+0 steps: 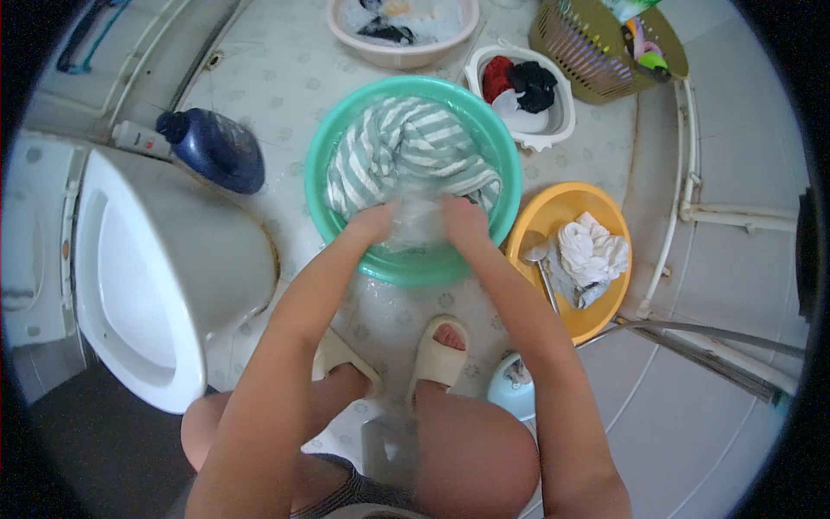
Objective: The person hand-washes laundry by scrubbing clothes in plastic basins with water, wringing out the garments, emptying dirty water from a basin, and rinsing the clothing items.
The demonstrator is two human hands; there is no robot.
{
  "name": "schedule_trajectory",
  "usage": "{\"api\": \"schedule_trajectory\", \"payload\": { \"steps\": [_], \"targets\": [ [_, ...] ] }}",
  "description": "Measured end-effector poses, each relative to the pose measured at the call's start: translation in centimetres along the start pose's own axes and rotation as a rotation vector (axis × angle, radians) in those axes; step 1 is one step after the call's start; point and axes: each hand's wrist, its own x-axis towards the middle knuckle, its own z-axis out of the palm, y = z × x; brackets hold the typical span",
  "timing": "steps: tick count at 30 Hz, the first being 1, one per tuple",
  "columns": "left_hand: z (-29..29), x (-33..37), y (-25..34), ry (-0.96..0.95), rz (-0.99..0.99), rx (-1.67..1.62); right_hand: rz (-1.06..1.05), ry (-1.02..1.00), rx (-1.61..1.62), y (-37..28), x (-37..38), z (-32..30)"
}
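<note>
Head view: my left hand (373, 221) and right hand (462, 216) clamp the green-and-white striped wet cloth (406, 156) in the round green plastic basin (413, 177); I'd rub bunched fabric between fingertips, underwater.

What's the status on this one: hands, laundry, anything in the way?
Left hand and right hand both gripping striped cloth in green basin. Yellow basin alongside; nothing obstructing.

pale patterned floor tiles (285, 69), a white toilet (164, 277) at left, white pipes (683, 173) at right.
</note>
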Motion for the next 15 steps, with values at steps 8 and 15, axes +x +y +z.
{"api": "schedule_trajectory", "payload": {
  "steps": [8,15],
  "targets": [
    [-5.5,-9.9,3.3,0.408,0.426,-0.343,-0.372,0.47,0.386,-9.4,-9.6,-24.3],
    [-11.7,-16.6,10.3,0.734,0.569,-0.637,-0.558,0.923,0.484,-11.3,-16.4,-40.0]
  ]
}}
